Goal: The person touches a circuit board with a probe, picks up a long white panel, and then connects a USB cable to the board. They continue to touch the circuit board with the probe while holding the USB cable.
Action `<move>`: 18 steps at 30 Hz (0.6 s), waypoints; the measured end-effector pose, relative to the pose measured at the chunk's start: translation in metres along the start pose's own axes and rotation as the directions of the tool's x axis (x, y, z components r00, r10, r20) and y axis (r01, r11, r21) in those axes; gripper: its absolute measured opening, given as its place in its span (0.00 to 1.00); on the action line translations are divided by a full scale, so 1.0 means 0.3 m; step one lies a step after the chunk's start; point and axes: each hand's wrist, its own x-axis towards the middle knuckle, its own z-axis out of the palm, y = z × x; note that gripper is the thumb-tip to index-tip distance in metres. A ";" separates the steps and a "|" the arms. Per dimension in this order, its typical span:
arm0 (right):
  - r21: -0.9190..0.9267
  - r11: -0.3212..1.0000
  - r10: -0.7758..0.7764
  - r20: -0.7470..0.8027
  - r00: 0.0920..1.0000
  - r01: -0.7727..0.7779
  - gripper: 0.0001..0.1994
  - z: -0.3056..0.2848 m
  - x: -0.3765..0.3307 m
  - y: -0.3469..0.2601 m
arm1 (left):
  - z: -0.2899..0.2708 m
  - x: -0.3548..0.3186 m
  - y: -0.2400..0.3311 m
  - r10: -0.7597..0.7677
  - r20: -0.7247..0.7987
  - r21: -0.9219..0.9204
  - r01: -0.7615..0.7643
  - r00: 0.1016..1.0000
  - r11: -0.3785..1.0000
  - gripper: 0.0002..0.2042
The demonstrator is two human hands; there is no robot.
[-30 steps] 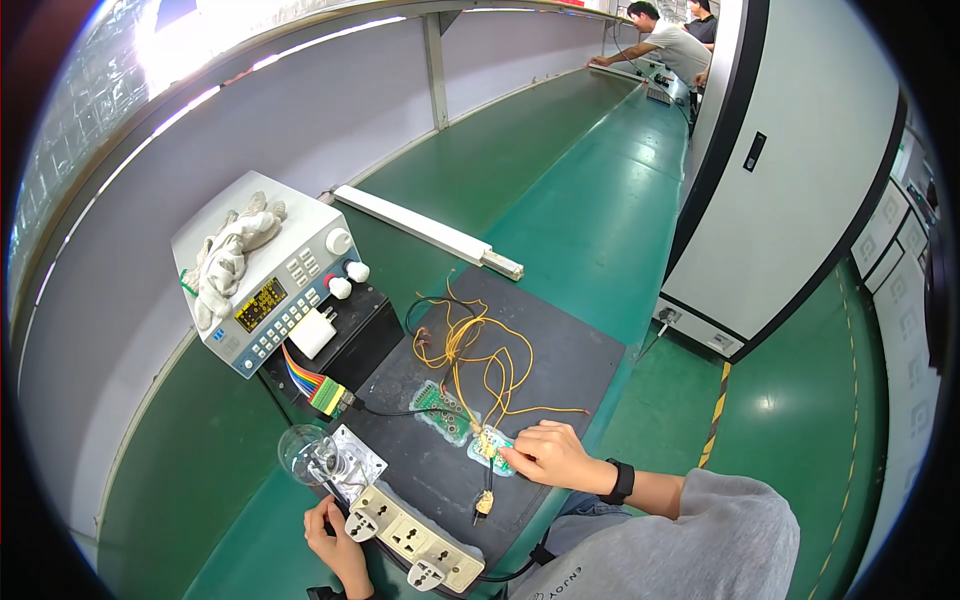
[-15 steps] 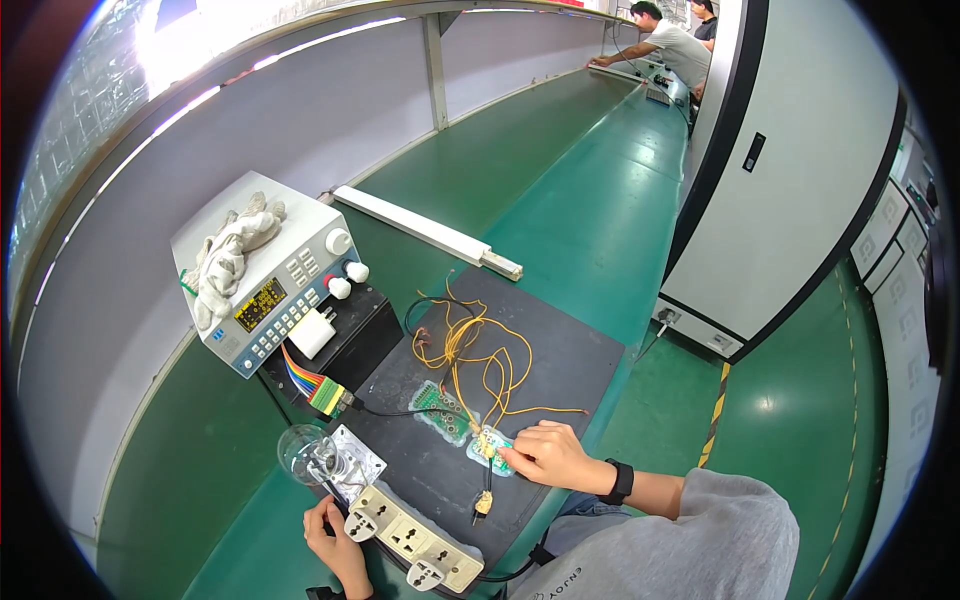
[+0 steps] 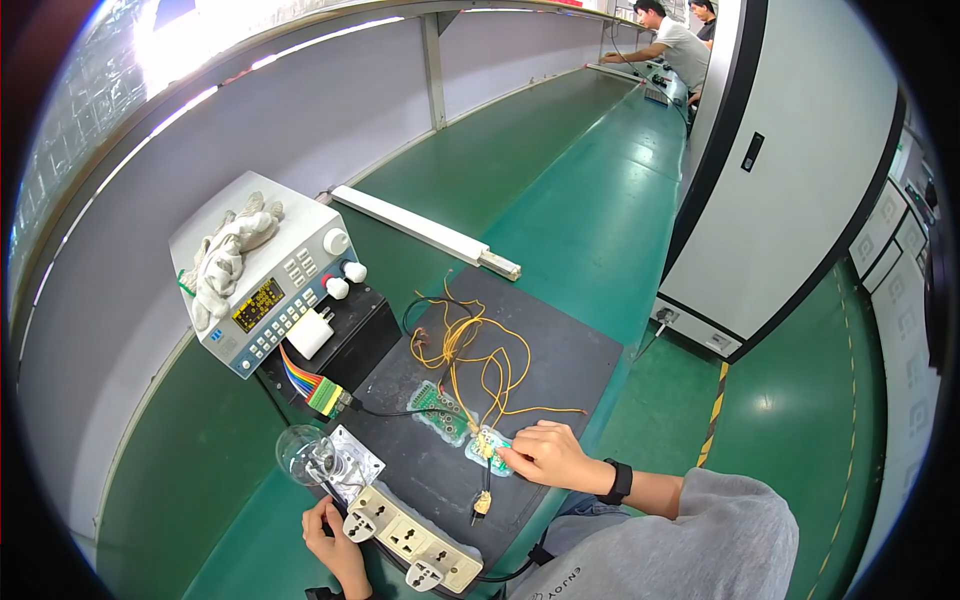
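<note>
My right hand (image 3: 548, 454) has its fingers bent, thumb and fingertips closed at the right edge of a small green circuit board (image 3: 498, 462) with a whitish rim. Beside that lies a larger green circuit board (image 3: 437, 412). A black plug (image 3: 481, 504) with a yellowish part sits just below the small board. My left hand (image 3: 334, 540) rests curled by the left end of a cream power strip (image 3: 408, 537); whatever its fingers hold, if anything, is hidden. Above it a clear glass bulb (image 3: 305, 455) lies at a metal base plate (image 3: 357, 464).
A bench instrument (image 3: 265, 270) with gloves (image 3: 232, 255) on top stands at left. A white charger (image 3: 310, 333) lies before it. Tangled yellow wires (image 3: 470, 345) cover part of the black mat (image 3: 570, 350). Beyond lie a white bar (image 3: 410, 222) and a tall cabinet (image 3: 790, 170); co-workers stand far off.
My hands and the things about them keep their places. At the far end, a co-worker's outstretched arm has drawn back a little to the right.
</note>
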 end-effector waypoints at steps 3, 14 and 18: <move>0.001 1.000 -0.006 -0.005 1.000 0.006 0.19 0.000 0.000 0.000 | -0.002 0.000 0.003 -0.020 0.008 -0.017 0.020 1.000 1.000 0.07; -0.008 1.000 -0.013 -0.013 1.000 0.013 0.18 -0.001 -0.001 -0.002 | -0.001 -0.003 -0.002 -0.017 0.013 -0.027 0.017 1.000 0.999 0.07; -0.001 1.000 -0.014 -0.012 1.000 0.014 0.18 -0.001 0.001 -0.003 | -0.001 -0.002 -0.009 -0.021 0.006 -0.011 0.021 1.000 1.000 0.08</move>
